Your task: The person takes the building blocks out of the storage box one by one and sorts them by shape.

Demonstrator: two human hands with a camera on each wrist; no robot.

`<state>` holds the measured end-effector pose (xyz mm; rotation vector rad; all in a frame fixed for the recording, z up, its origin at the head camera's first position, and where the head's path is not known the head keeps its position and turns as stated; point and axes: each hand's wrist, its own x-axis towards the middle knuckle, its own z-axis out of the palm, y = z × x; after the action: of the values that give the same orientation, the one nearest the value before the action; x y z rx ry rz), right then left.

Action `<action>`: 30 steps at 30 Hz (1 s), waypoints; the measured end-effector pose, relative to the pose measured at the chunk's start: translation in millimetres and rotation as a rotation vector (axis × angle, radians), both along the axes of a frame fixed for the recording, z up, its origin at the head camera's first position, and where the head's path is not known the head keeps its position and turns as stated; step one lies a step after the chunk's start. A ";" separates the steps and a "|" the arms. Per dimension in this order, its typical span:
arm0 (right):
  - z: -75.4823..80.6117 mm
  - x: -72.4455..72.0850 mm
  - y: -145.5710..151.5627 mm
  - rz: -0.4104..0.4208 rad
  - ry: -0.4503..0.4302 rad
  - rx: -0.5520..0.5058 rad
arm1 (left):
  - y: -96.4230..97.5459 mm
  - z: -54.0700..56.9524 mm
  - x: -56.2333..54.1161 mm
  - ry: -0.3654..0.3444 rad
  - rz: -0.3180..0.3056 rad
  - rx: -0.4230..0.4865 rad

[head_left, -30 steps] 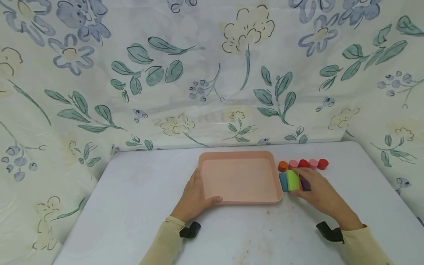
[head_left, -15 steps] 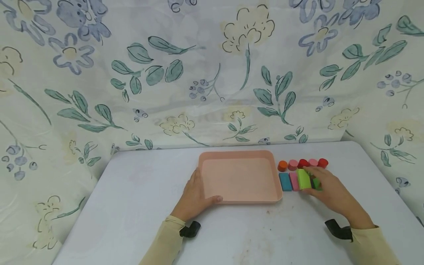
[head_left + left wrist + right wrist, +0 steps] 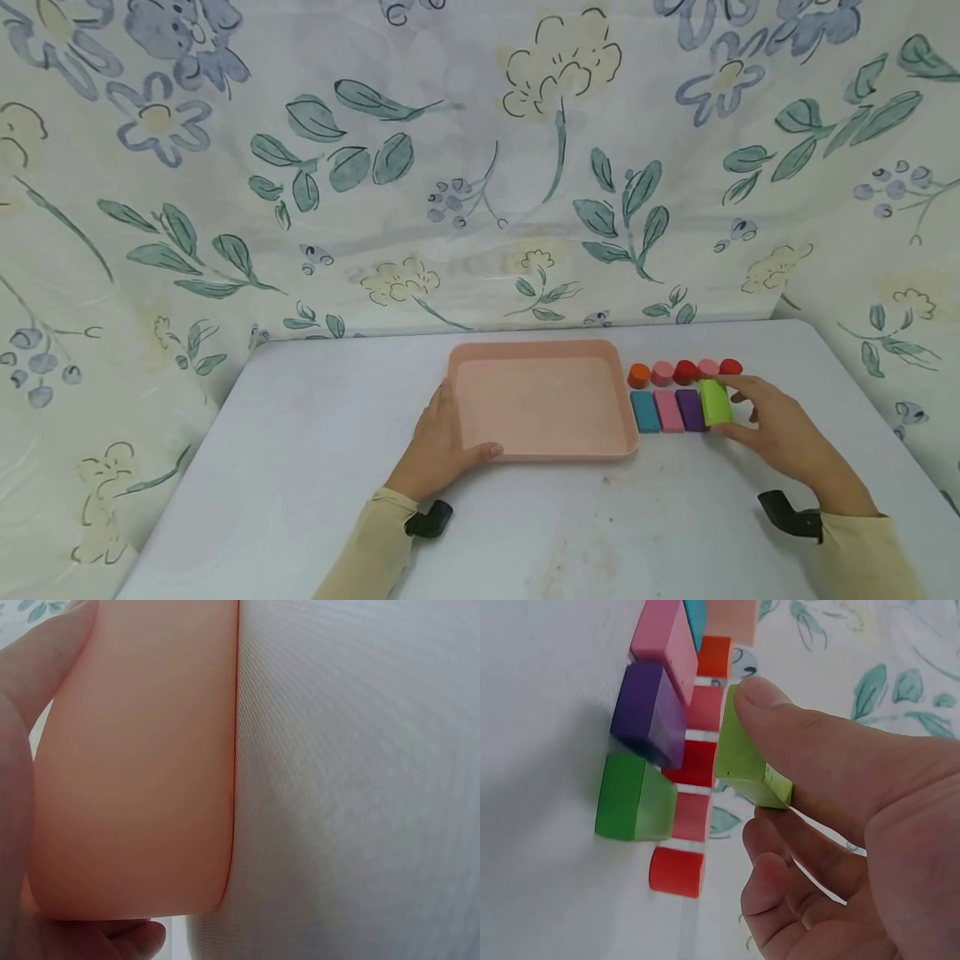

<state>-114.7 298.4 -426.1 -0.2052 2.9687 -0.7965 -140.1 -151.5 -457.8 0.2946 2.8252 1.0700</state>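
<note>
My right hand (image 3: 795, 433) pinches a light green block (image 3: 716, 402) between thumb and fingers, above the right end of a block row. In the right wrist view the light green block hangs clear of a darker green block (image 3: 634, 799), which the head view hides. Left of it in the row lie a purple block (image 3: 691, 410), a pink block (image 3: 669, 412) and a blue block (image 3: 645, 412). My left hand (image 3: 438, 442) grips the near left corner of a peach tray (image 3: 540, 352), with its thumb along the front wall and its fingers along the left side.
Behind the blocks stands a row of several short cylinders, among them an orange cylinder (image 3: 639, 375) and a red cylinder (image 3: 686, 372). They are close to the tray's right side. A floral cloth (image 3: 480, 208) rises behind the white table (image 3: 337, 433).
My right hand has carried the light green block rightward along the row, from above the pink block to above the green one. My left hand and the tray have stayed put.
</note>
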 end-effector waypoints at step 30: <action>-9.6 -0.3 35.6 -0.055 -0.047 0.006 | 0.3 2.6 -0.2 0.011 -0.010 0.005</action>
<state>-114.9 334.0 -435.7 -0.1028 2.9440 -0.7868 -140.3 -151.2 -455.2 0.3163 2.8273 1.0775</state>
